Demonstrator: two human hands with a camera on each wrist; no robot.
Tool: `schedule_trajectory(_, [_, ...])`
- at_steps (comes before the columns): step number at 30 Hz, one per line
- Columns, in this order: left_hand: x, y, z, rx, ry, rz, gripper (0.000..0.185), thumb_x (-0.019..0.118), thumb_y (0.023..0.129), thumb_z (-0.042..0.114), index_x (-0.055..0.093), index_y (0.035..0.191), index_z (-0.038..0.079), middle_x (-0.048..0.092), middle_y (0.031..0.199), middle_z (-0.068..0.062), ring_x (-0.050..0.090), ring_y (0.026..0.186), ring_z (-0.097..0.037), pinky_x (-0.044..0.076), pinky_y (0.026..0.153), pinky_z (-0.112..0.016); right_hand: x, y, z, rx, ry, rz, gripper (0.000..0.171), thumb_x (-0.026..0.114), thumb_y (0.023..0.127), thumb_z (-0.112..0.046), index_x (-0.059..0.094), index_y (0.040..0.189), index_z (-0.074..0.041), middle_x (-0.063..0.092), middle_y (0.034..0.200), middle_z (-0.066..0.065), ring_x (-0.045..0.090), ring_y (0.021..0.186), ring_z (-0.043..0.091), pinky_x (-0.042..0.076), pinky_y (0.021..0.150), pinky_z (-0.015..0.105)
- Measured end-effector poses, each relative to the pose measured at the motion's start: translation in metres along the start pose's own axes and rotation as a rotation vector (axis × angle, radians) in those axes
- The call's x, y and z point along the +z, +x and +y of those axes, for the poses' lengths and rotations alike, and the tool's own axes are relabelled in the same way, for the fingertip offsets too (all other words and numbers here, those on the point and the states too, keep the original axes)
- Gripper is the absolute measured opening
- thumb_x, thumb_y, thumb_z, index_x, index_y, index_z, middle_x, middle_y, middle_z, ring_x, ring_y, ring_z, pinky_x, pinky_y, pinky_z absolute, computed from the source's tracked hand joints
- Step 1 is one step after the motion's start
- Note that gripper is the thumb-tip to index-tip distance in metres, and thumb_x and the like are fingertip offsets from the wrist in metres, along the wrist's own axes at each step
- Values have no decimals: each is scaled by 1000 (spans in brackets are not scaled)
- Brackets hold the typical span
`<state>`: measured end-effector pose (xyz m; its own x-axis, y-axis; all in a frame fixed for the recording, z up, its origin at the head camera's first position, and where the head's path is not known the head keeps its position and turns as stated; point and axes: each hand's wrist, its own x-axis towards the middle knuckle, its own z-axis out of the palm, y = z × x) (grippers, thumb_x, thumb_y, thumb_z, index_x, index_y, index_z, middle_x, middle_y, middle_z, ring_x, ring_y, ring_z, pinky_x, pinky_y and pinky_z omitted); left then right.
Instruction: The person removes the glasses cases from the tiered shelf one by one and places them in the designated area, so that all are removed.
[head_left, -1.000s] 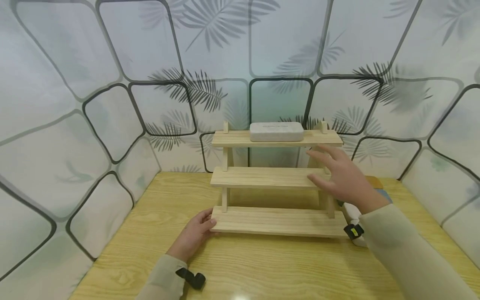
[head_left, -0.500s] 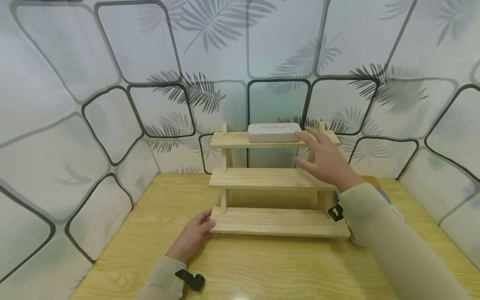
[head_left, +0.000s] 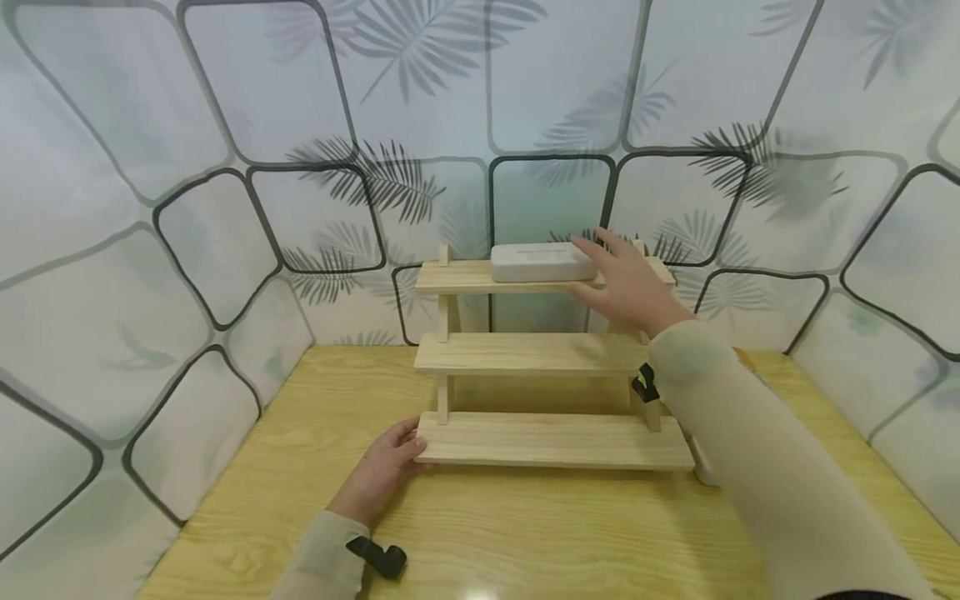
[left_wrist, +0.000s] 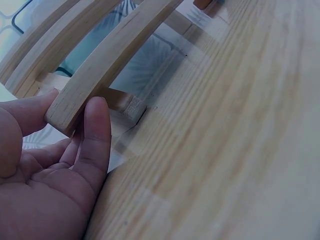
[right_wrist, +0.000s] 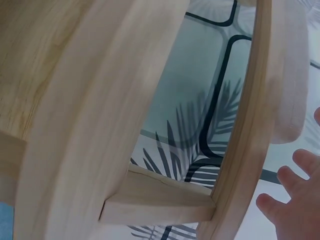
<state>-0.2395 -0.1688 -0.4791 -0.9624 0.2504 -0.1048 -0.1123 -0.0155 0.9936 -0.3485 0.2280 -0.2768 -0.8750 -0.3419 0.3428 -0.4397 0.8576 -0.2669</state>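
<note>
A three-tier wooden shelf (head_left: 540, 354) stands on the wooden table (head_left: 525, 533). A pale grey oblong box (head_left: 536, 262) lies on its top board. My right hand (head_left: 609, 275) is at the box's right end with fingers spread and straight; whether it touches the box I cannot tell. The right wrist view shows those fingertips (right_wrist: 300, 165) beside the top board (right_wrist: 245, 125) and the box (right_wrist: 292, 90). My left hand (head_left: 397, 450) holds the left end of the bottom board. In the left wrist view, thumb and finger (left_wrist: 97, 130) pinch that board end (left_wrist: 67, 107).
Leaf-patterned panels (head_left: 225, 233) wall in the table at the back and both sides. A white object (head_left: 703, 471) and something brown (head_left: 744, 357) lie behind my right sleeve, mostly hidden. A black strap (head_left: 378, 557) sits on my left wrist.
My right hand has risen from the level of the middle board to the top board and moved left to the box's end. The left hand and shelf have stayed put.
</note>
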Motion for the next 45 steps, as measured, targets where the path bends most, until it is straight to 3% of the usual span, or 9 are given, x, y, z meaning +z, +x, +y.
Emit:
schedule_trajectory(10, [-3,-1,2,-1,-3,5,60,56,106,19,29,154,-4,45,147,-27,55,124,-34,54,95,-40,14,25,-4,55,62,-39,92,51,93,-72,9,165,-32,2,168,18,8,151,43,15,114,72])
schedule_trajectory(21, [0,1,0,5,1,-9,61,56,106,19,27,155,-5,46,145,-28,58,120,-34,55,93,-42,29,25,-4,88,42,-8,96,54,88,-77,6,163,-39,-3,168,15,20,145,54,23,112,72])
schedule_trajectory(31, [-4,0,-1,7,17,-5,63,56,106,22,28,155,-5,45,146,-28,58,120,-34,56,91,-40,34,25,-15,103,29,43,84,63,91,-66,36,159,-25,19,164,20,31,141,51,21,115,66])
schedule_trajectory(45, [-5,2,-2,-1,7,-25,62,56,106,22,27,156,-3,44,148,-27,54,125,-37,55,94,-41,38,12,-13,48,87,157,71,68,94,-51,47,153,-19,30,157,21,41,135,46,37,110,61])
